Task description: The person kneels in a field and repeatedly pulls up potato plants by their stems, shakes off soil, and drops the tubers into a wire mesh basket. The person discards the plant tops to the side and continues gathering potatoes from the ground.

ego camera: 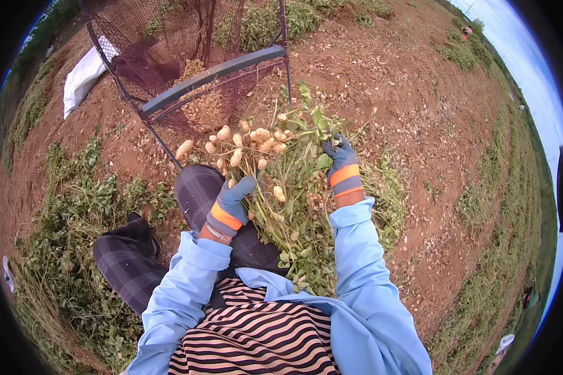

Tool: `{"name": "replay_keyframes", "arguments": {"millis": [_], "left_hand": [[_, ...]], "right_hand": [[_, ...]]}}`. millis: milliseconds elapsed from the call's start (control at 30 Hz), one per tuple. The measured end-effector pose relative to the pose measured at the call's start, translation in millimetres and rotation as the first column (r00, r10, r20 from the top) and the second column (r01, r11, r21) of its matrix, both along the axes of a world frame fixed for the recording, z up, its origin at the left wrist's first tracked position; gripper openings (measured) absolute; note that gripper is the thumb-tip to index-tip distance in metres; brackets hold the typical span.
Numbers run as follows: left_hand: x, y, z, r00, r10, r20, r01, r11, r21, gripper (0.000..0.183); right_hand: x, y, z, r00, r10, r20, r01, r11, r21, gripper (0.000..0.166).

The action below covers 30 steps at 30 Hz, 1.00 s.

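Both my hands wear grey gloves with orange cuff bands. My left hand (231, 201), above my knee, grips stems of an uprooted peanut plant (262, 197). Clusters of unshelled peanuts (262, 136) hang on its roots, just beyond my left thumb. To the right, my right hand (341, 157) is closed around leafy stems (322, 124) of the bundle. Past the pods stands a netted frame with a grey curved bar (211, 77) across its near side. Many loose peanuts (204, 108) lie in a heap behind its dark red mesh.
Pulled peanut plants (79, 225) are piled at the left by my bent leg. A white sack (83, 77) lies left of the netted frame. Reddish soil (394, 79) with scattered dry leaves extends ahead and right. A row of plants (502, 225) runs along the right; a person (467, 30) is far off.
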<state>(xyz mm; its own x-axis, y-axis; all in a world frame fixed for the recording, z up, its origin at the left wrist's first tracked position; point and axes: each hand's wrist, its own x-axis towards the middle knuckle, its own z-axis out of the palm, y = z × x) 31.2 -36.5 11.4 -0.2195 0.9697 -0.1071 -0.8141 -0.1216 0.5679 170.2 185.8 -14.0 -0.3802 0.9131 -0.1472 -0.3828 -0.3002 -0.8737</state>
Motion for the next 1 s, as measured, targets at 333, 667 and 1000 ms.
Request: {"name": "replay_keyframes", "arguments": {"millis": [333,667,1000], "left_hand": [[6,3,10,1.000,0.011,0.011,-0.011,0.999,-0.041,0.048],[3,-3,8,1.000,-0.016,-0.025,0.016,1.000,-0.007,0.049],[7,-7,20,0.999,0.028,-0.041,-0.025,0.996,0.086,0.046]], "right_hand": [[68,24,-19,0.764,-0.166,0.624,-0.133,0.905,0.403,0.027],[64,-24,106,0.578,-0.589,0.565,-0.500,0.292,0.815,0.076],[3,-22,48,0.473,0.474,0.742,-0.790,0.602,0.119,0.057]]}}
